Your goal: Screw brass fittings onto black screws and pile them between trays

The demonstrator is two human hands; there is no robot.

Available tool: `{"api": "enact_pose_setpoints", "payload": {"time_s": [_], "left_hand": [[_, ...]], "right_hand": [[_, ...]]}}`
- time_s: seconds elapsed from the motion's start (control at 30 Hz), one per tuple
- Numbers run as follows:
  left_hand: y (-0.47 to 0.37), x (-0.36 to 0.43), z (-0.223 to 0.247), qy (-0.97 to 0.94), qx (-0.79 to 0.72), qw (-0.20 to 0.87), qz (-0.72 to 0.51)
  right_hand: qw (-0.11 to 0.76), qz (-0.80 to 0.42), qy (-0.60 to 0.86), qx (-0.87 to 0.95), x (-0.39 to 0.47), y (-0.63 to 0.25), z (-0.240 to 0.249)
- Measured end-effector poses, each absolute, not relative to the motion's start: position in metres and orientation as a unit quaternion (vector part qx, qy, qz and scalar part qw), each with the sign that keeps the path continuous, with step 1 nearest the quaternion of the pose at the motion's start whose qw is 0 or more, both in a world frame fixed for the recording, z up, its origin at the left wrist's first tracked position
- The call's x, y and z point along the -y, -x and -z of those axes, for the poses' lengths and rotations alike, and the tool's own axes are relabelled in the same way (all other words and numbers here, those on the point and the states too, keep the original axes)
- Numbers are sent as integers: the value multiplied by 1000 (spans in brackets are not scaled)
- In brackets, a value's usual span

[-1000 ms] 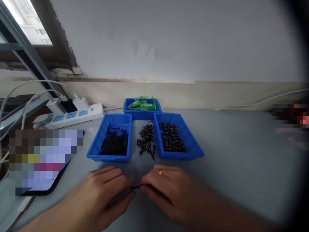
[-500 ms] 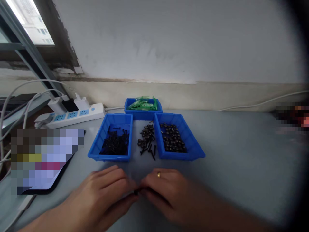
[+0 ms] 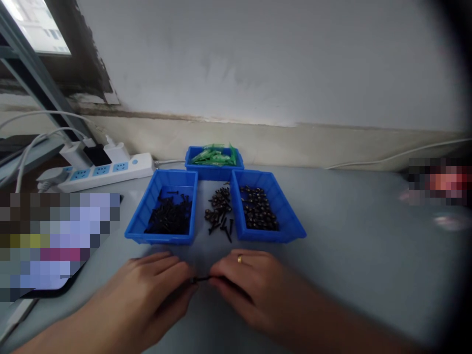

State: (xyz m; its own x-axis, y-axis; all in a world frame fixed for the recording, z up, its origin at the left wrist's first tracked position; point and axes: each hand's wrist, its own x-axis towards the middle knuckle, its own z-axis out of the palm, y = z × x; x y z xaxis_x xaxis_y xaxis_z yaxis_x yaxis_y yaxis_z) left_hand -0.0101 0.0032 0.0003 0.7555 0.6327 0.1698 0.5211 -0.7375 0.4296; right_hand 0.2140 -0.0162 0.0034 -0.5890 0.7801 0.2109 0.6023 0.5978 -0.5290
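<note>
A thin black screw (image 3: 202, 279) spans the small gap between my hands, close above the tabletop. My left hand (image 3: 155, 285) is closed, pinching the screw's left end, where a thicker dark part shows at the fingertips. The other end sits in the closed fingertips of my right hand (image 3: 250, 280), which wears a gold ring; most of that end is hidden. Just beyond my hands, loose dark screws (image 3: 220, 209) lie in a pile, some with shiny rounded parts. Black screws (image 3: 169, 216) fill part of the left blue bin (image 3: 132, 237).
The right blue bin (image 3: 291, 231) holds many dark, shiny-topped pieces (image 3: 260, 211). Behind stands a smaller blue bin (image 3: 214, 173) with green packets (image 3: 216, 156). At left are a power strip (image 3: 106, 174) with plugs and cables, and a blurred-out phone-like device (image 3: 73, 236).
My hands have drawn slightly apart, and more of the screw's shaft shows between them. The whole view has shifted a little, so the bins appear further left.
</note>
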Motion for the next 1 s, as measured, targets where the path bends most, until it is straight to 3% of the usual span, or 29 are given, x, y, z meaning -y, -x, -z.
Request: {"api": "enact_pose_setpoints", "payload": {"time_s": [0.17, 0.37, 0.57, 1.0], "left_hand": [[6, -3, -2, -929, -290, 178, -145], [2, -4, -1, -939, -263, 163, -151], [5, -5, -1, -930, -278, 157, -182], [6, -5, -8, -942, -223, 111, -224]], "right_hand": [[263, -157, 364, 879, 21, -212, -4], [217, -123, 341, 906, 25, -211, -5], [246, -130, 366, 888, 21, -213, -3], [163, -179, 356, 903, 16, -209, -1]]}}
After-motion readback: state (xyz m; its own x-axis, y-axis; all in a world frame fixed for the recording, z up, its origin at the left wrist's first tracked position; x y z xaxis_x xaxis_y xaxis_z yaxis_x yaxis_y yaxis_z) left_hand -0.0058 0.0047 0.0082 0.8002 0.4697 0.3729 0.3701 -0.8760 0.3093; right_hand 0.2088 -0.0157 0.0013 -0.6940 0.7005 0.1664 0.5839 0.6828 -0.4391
